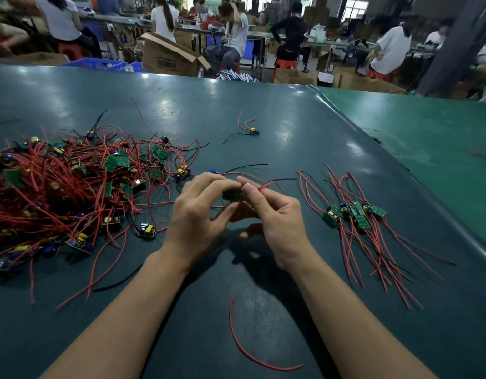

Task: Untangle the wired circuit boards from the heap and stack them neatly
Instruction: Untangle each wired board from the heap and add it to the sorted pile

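Left hand: my left hand (201, 209) sits at centre frame, fingers curled round the left side of a small board (232, 194), thumb under it.
Right hand: my right hand (274, 214) pinches the board's right edge between thumb and forefinger, just where a red wire leaves it; the other fingers curl loosely below.
Board: I hold it raised above the table (263, 119), between both hands; its red and black wires trail off toward the upper right.
Heap: the heap (64, 184) fills the left of the frame, green boards knotted in red and black wires, just left of my left hand.
Stack: the stack (354, 212) lies at right of centre, a few boards overlapping, their wires fanned toward the lower right and upper left.
Stray board: one stray board (252, 131) with its wires lies alone above centre, well apart from both.
Loose wire: a red loose wire (244, 348) curves between my forearms at bottom centre.
Background: other people sit at benches along the top, among cartons (168, 57).
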`<state>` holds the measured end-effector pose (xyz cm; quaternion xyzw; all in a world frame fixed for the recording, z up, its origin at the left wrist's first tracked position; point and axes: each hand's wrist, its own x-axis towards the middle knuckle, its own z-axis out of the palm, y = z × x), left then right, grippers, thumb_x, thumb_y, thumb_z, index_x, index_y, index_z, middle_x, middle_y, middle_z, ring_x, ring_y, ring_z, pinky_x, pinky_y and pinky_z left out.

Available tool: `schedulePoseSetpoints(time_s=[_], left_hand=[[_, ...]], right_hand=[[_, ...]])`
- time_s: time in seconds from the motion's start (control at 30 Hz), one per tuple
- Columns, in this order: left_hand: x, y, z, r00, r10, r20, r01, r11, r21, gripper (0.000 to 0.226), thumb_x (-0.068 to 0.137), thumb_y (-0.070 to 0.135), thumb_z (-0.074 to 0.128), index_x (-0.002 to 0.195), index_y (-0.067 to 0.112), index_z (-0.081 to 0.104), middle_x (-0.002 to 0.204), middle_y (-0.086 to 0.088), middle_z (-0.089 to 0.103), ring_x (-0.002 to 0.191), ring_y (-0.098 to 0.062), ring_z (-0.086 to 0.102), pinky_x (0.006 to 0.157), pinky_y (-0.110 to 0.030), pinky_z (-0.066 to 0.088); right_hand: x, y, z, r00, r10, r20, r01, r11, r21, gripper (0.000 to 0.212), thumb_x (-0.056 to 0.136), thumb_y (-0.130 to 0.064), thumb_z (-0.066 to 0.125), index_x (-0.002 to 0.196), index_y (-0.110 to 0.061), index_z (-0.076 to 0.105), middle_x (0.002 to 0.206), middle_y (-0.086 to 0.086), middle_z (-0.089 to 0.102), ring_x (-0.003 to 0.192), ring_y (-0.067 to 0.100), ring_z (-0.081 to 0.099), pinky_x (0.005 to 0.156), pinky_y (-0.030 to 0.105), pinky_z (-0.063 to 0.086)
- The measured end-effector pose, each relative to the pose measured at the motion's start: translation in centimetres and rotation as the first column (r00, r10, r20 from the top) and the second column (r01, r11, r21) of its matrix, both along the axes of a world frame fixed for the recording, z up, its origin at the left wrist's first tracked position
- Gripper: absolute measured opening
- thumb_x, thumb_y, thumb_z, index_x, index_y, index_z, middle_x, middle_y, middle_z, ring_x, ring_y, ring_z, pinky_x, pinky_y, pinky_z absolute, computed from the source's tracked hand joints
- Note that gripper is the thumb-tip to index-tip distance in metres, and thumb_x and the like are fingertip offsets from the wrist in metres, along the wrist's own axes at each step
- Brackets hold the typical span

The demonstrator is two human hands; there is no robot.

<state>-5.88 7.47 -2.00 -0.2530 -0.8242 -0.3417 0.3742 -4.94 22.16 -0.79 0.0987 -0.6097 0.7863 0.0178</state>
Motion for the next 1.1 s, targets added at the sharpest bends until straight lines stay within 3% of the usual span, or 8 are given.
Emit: schedulePoseSetpoints(time_s=[0.1,0.2,0.3,0.4,0.5,0.63,0.9,1.1], left_hand=[[0.2,0.5,0.0,0.999,-0.030,0.018,0.029,0.999,0.033,0.023,0.083,0.019,0.074,0.100,0.004,0.071,0.093,-0.007,0.064,0.081,-0.019,0.060,0.073,-0.031,0.052],[0.3,0.9,-0.3,0.997,0.070,0.016,-0.070,0.998,-0.004,0.025,0.082,0.029,0.078,0.097,0.010,0.072,0.092,-0.001,0.065,0.072,-0.014,0.058,0.060,-0.035,0.053],[0.2,0.9,-0.3,0.994,0.111,0.009,-0.111,0.994,-0.010,0.027,0.080,0.034,0.079,0.095,0.013,0.074,0.091,0.001,0.067,0.072,-0.016,0.062,0.056,-0.037,0.053],[0.1,0.9,-0.3,0.995,0.095,0.004,-0.095,0.995,-0.017,0.029,0.079,0.039,0.077,0.094,0.014,0.075,0.088,0.002,0.068,0.068,-0.013,0.060,0.056,-0.034,0.053],[0.1,1.1,-0.5,0.999,0.013,0.044,-0.013,1.000,0.007,0.030,0.078,0.038,0.078,0.094,0.012,0.075,0.086,0.001,0.067,0.067,-0.009,0.056,0.058,-0.034,0.053],[0.0,1.3,-0.7,0.997,-0.044,0.069,0.042,0.999,0.032,0.030,0.077,0.037,0.081,0.094,0.012,0.075,0.083,0.003,0.065,0.067,-0.005,0.049,0.058,-0.033,0.051],[-0.2,1.1,-1.2,0.992,-0.078,0.095,0.073,0.996,0.052,0.032,0.077,0.039,0.080,0.093,0.012,0.074,0.082,0.004,0.063,0.067,-0.007,0.052,0.060,-0.033,0.050],[-0.2,0.9,-1.2,0.991,-0.085,0.103,0.078,0.995,0.069,0.033,0.076,0.041,0.079,0.090,0.012,0.074,0.081,0.006,0.062,0.066,0.001,0.045,0.061,-0.022,0.044]], right_hand=[[-0.4,0.3,-0.2,0.983,-0.177,-0.043,0.179,0.982,0.060,0.012,0.093,-0.018,0.065,0.089,-0.019,0.076,0.090,-0.001,0.075,0.065,0.014,0.066,0.040,0.020,0.043],[-1.0,0.7,-0.4,0.919,-0.383,-0.094,0.390,0.918,0.067,0.012,0.090,-0.011,0.070,0.083,-0.019,0.076,0.088,0.006,0.070,0.055,0.009,0.060,0.045,0.016,0.042],[-1.5,0.8,-0.7,0.864,-0.488,-0.122,0.497,0.865,0.065,0.017,0.088,-0.009,0.072,0.086,-0.025,0.074,0.085,-0.001,0.071,0.051,0.006,0.055,0.050,0.015,0.044],[-1.8,0.8,-0.9,0.852,-0.521,-0.047,0.523,0.851,0.054,0.010,0.087,-0.012,0.074,0.090,-0.021,0.076,0.075,-0.001,0.069,0.046,0.006,0.052,0.047,0.016,0.042],[-2.1,1.0,-0.8,0.834,-0.549,0.054,0.551,0.832,-0.057,0.006,0.085,-0.011,0.075,0.086,-0.017,0.077,0.069,-0.005,0.070,0.047,0.006,0.051,0.046,0.017,0.041],[-2.5,1.3,-0.8,0.739,-0.673,0.038,0.673,0.734,-0.089,0.011,0.082,-0.011,0.078,0.079,-0.022,0.075,0.062,-0.013,0.067,0.051,-0.001,0.051,0.060,0.019,0.046],[-2.9,2.1,-1.1,0.774,-0.628,0.079,0.633,0.767,-0.107,0.018,0.084,-0.010,0.075,0.069,-0.018,0.069,0.069,-0.003,0.068,0.053,0.006,0.049,0.061,0.026,0.039],[-3.1,2.2,-1.4,0.797,-0.604,-0.001,0.603,0.796,-0.056,0.016,0.083,-0.011,0.074,0.079,-0.021,0.062,0.077,0.008,0.062,0.061,0.021,0.046,0.063,0.036,0.039]])
